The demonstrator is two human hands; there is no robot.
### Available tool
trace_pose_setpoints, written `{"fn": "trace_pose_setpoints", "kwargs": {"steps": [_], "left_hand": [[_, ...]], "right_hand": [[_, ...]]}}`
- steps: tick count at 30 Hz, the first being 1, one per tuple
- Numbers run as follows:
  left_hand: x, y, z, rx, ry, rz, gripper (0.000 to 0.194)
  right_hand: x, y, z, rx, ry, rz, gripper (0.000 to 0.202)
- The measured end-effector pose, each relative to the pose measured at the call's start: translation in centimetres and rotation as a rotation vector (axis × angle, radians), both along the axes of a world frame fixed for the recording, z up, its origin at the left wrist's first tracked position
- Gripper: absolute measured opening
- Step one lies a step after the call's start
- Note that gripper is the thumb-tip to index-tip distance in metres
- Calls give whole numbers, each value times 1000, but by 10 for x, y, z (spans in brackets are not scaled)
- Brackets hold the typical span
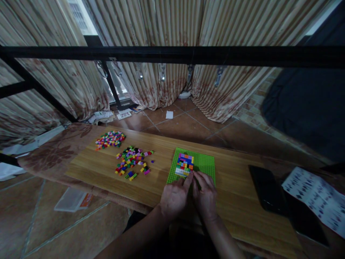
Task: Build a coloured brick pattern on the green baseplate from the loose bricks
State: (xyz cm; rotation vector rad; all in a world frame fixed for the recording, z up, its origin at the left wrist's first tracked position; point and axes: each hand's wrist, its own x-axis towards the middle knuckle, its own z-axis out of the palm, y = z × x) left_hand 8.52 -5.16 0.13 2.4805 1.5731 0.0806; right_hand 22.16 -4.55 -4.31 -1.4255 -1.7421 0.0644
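Note:
A green studded baseplate (206, 163) lies on the wooden board, with a patch of multicoloured toy bricks (185, 162) on its left half. My left hand (175, 196) rests over the plate's near edge, its index finger pointing to the lower right corner of the patch. Beside it, my right hand (205, 192) has its fingers bent together, tips meeting the left fingertips at that same corner. Whatever the fingertips hold or press there is too small and covered to make out. A loose heap of larger bricks (132, 160) sits to the left of the plate.
A second heap of small bricks (110, 139) lies farther back on the wooden board (159, 180). At right are a black phone-like slab (265, 189) and a printed sheet (315, 198). A dark metal bar (172, 55) crosses before the curtains. A clear plastic lid (70, 199) lies on the floor.

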Motion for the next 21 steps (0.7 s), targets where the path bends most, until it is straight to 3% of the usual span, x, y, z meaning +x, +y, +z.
{"fn": "trace_pose_setpoints", "kwargs": {"steps": [13,21], "left_hand": [[-6,-3,-3,-60,-141,46,62],[-5,-3,0,-25,-51,54,59]], "right_hand": [[-6,-3,-2,5,30,-2,27],[-8,-5,-4,-25,57,-11,30]]}}
